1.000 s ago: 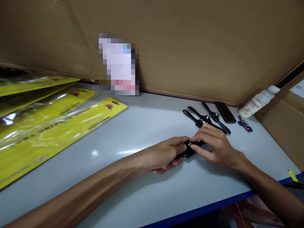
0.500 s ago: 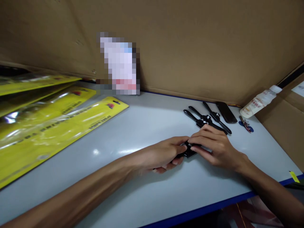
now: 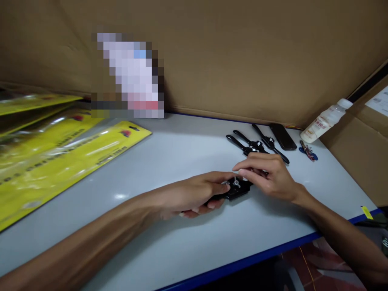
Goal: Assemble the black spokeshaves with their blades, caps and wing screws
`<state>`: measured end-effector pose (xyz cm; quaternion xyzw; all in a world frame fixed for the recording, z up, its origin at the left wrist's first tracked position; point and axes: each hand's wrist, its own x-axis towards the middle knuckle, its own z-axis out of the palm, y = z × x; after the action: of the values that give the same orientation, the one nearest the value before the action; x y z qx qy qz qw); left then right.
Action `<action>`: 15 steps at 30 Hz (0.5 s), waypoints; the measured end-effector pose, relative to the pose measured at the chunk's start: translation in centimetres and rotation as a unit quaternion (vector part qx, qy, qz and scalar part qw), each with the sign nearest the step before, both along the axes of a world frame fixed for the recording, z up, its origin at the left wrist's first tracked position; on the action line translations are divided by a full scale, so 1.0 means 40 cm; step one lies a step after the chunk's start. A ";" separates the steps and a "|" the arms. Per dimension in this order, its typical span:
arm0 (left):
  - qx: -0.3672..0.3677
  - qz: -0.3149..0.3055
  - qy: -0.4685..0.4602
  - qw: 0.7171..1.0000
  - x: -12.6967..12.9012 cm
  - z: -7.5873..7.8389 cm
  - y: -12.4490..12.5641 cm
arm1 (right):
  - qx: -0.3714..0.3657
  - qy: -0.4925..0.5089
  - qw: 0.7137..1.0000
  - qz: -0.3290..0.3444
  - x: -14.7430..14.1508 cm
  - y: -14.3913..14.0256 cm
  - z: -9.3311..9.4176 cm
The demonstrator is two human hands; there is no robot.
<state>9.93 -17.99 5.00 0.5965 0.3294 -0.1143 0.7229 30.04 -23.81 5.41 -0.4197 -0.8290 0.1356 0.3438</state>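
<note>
A glossy black, flat-bodied tool [image 3: 240,194] with silvery fittings [image 3: 236,183] is gripped by the left hand [image 3: 203,190] over the pale grey tabletop [image 3: 184,141]; whether anything is pinched by the narrowly parted right hand [image 3: 274,178] cannot be told. Adjustment seems in hand; steady support appears needed.

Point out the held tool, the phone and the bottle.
Held tool [image 3: 240,191]: head view, on its black middle section.
Phone [image 3: 283,136]: head view, middle of its dark upper face.
Bottle [image 3: 323,123]: head view, middle of its printed side.
</note>
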 end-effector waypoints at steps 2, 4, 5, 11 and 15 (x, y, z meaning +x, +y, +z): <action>-0.008 -0.005 -0.007 1.000 -0.001 -0.001 0.003 | -0.016 -0.009 0.999 0.030 0.014 0.002 0.008; -0.009 -0.004 -0.006 1.000 -0.001 -0.001 0.003 | -0.021 -0.040 0.998 0.042 0.018 0.002 0.005; -0.006 -0.005 -0.004 1.000 0.000 -0.001 0.002 | -0.018 -0.055 0.998 0.041 0.018 0.001 0.002; 0.014 -0.029 0.007 0.999 0.001 0.010 -0.003 | -0.018 -0.055 0.998 0.038 0.011 -0.007 -0.003; 0.012 -0.032 -0.001 0.999 -0.002 0.006 0.002 | -0.045 -0.050 0.996 0.058 0.025 -0.004 0.004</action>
<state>9.85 -17.92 5.25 0.6153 0.3105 -0.1329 0.7123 31.03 -23.96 5.56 -0.3926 -0.8608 0.1715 0.2747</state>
